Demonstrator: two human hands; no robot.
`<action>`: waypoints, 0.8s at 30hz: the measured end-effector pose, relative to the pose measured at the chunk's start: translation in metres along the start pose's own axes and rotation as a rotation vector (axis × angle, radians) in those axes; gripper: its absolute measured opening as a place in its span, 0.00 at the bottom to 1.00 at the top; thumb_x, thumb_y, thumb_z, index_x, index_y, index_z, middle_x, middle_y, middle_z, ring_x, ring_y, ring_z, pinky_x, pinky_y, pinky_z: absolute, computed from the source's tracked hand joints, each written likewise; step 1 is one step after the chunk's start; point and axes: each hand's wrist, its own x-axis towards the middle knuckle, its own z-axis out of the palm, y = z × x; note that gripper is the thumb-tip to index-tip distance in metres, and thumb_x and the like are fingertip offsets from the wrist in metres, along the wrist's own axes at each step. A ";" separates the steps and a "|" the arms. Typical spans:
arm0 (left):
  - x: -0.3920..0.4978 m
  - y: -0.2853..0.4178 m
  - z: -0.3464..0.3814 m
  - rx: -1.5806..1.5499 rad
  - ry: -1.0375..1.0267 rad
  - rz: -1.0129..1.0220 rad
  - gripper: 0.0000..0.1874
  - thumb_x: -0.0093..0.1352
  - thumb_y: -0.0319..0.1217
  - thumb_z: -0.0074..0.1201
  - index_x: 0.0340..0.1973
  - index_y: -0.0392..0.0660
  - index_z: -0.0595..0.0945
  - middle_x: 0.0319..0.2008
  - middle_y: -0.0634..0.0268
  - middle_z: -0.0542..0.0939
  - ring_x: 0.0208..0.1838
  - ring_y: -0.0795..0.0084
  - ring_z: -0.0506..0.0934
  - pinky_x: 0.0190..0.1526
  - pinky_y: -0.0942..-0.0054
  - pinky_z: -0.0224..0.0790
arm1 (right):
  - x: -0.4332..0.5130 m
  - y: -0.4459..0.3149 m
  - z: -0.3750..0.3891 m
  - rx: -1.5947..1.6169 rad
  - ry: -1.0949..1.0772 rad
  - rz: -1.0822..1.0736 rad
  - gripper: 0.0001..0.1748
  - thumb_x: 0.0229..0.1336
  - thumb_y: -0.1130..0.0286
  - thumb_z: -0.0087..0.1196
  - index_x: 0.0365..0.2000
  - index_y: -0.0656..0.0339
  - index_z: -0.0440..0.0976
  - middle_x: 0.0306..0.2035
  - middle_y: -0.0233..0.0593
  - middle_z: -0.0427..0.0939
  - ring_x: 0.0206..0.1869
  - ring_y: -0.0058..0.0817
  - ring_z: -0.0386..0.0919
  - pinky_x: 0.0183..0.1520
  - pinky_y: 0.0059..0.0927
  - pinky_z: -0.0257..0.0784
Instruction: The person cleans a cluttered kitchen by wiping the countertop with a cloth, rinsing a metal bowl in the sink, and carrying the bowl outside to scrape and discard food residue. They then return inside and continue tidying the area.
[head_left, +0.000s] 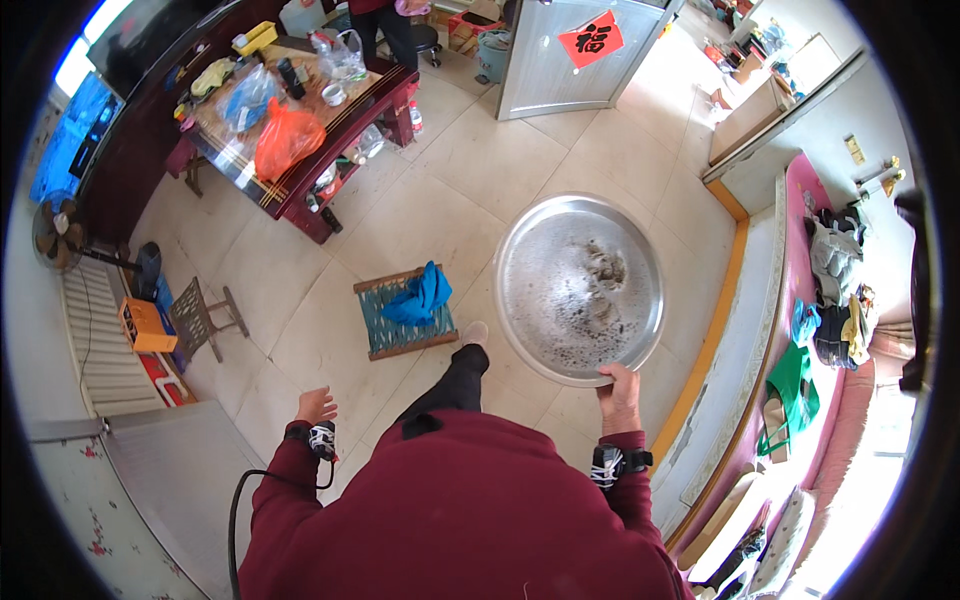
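My right hand (621, 397) grips the near rim of a large round metal tray (529, 300), thumb on top. Inside the tray lie a greyish clump (604, 267) and many dark specks, some spread towards the near side; what they are I cannot tell. My left hand (316, 406) hangs at my left side over the floor, holding nothing, its fingers apart. Ahead of it stands a low folding stool (373, 319) with a woven green strap seat, and a crumpled blue cloth (420, 298) rests on that seat. Both wrists wear black strapped devices.
A dark red table (307, 217) at the upper left bears an orange plastic bag (289, 141) and other clutter. A person (384, 34) stands behind it. The door (551, 71) is ajar. A second folding stool (196, 319) and a fan (60, 234) stand left; a pink-edged platform (806, 180) holds clothes right.
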 end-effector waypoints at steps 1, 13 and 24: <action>0.017 0.020 0.011 0.016 0.009 -0.007 0.22 0.68 0.41 0.53 0.53 0.43 0.70 0.49 0.56 0.73 0.46 0.54 0.75 0.44 0.53 0.71 | 0.025 -0.012 0.004 -0.037 0.008 0.038 0.16 0.37 0.85 0.51 0.33 0.66 0.71 0.28 0.35 0.71 0.31 0.31 0.71 0.36 0.32 0.69; 0.084 0.495 0.390 0.267 -0.264 0.705 0.12 0.64 0.24 0.51 0.43 0.36 0.78 0.22 0.64 0.79 0.23 0.75 0.76 0.24 0.78 0.69 | 0.300 -0.107 0.157 0.001 0.108 -0.012 0.04 0.38 0.81 0.52 0.17 0.61 0.69 0.21 0.31 0.68 0.29 0.26 0.69 0.34 0.29 0.66; 0.125 0.651 0.514 0.244 -0.258 0.462 0.09 0.68 0.32 0.51 0.41 0.44 0.76 0.31 0.65 0.79 0.32 0.72 0.78 0.34 0.72 0.72 | 0.489 -0.197 0.318 -0.099 -0.042 0.051 0.20 0.37 0.84 0.52 0.38 0.68 0.72 0.29 0.36 0.73 0.32 0.31 0.73 0.35 0.33 0.70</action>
